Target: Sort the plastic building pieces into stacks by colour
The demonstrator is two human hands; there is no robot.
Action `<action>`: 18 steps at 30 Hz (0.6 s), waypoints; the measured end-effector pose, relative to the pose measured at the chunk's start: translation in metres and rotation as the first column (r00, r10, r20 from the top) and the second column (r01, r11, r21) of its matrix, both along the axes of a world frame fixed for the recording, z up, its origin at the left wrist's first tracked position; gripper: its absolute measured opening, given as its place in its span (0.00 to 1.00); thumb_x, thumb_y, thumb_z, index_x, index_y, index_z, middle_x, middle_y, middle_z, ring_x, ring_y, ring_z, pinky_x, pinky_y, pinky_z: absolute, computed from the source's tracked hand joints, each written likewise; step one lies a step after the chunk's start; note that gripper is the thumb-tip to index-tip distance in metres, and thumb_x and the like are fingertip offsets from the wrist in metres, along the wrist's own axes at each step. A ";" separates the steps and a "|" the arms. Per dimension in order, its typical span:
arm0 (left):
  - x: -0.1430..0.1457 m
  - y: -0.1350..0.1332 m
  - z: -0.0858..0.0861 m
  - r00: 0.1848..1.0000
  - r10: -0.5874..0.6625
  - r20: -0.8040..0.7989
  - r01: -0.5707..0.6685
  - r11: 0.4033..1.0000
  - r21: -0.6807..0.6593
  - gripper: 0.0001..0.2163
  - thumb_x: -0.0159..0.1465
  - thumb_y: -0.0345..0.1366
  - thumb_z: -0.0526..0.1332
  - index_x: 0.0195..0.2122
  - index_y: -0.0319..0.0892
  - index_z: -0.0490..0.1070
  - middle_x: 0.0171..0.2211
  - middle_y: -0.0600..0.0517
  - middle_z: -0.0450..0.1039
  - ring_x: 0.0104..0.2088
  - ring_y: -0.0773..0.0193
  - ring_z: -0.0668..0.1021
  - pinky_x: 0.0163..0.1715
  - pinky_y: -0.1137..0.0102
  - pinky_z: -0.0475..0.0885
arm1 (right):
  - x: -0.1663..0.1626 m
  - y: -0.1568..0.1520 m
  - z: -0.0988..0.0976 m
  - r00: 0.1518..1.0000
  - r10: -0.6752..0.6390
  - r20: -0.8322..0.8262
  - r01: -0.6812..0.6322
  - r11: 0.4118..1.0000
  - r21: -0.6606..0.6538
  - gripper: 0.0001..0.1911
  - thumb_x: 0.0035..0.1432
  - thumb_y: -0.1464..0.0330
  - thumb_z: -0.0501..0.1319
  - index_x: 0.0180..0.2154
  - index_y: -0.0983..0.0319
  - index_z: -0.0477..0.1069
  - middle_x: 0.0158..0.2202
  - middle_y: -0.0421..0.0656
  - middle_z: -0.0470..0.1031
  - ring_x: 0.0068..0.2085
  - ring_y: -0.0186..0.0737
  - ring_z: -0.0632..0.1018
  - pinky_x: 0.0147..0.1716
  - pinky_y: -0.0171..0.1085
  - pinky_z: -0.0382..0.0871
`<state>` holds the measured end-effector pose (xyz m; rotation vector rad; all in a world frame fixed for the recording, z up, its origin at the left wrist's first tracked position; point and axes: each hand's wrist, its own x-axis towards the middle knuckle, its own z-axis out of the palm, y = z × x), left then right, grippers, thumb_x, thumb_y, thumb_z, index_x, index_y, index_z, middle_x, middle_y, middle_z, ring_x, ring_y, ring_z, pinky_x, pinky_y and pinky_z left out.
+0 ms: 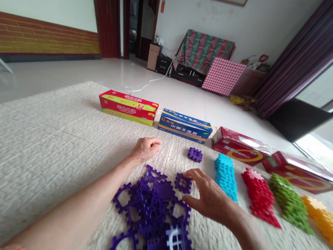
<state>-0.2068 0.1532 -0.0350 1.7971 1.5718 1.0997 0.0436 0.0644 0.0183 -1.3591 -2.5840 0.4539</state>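
My left hand (146, 149) is closed above the mat, its fingers curled together; what they hold, if anything, is hidden. My right hand (204, 193) is open, thumb and fingers apart, with its fingertips at the edge of a purple window-shaped building piece (183, 183). Between my forearms lies a loose heap of purple interlocking plastic pieces (149, 206), some solid and some with cut-outs. A pale lilac window piece (176, 247) rests on the near part of the heap. Beyond my right hand, a small purple stack (195, 154) sits apart on the mat.
Rows of blue (226, 176), red (260, 197), green (290, 203) and yellow pieces (328, 224) lie to the right. Behind stand a red-and-yellow box (127, 108), a blue box (185, 126) and two dark red boxes (240, 146) on the cream mat (58, 138).
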 end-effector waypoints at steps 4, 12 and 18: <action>-0.001 0.000 0.000 1.000 -0.015 -0.014 0.015 1.000 -0.010 0.13 0.56 0.30 0.57 0.38 0.42 0.79 0.28 0.54 0.80 0.25 0.67 0.76 0.28 0.75 0.70 | -0.005 -0.002 -0.005 0.999 0.000 0.039 -0.001 0.999 0.039 0.17 0.52 0.70 0.60 0.46 0.62 0.66 0.45 0.50 0.72 0.46 0.46 0.74 0.47 0.46 0.70; -0.002 0.003 -0.003 0.999 -0.031 -0.015 0.031 0.999 0.008 0.12 0.57 0.31 0.57 0.38 0.44 0.79 0.29 0.54 0.80 0.30 0.66 0.79 0.32 0.74 0.71 | 0.009 0.028 0.010 0.995 -0.097 -0.019 0.099 0.977 0.188 0.20 0.51 0.72 0.59 0.48 0.60 0.67 0.47 0.50 0.71 0.48 0.47 0.73 0.49 0.47 0.69; -0.002 0.003 -0.005 0.999 -0.033 0.001 0.033 0.999 0.012 0.12 0.58 0.30 0.57 0.38 0.44 0.79 0.30 0.53 0.80 0.31 0.65 0.80 0.32 0.74 0.72 | 0.018 0.082 0.013 0.971 -0.236 0.041 0.218 0.939 0.265 0.20 0.50 0.73 0.59 0.48 0.62 0.69 0.46 0.52 0.72 0.45 0.48 0.75 0.46 0.46 0.69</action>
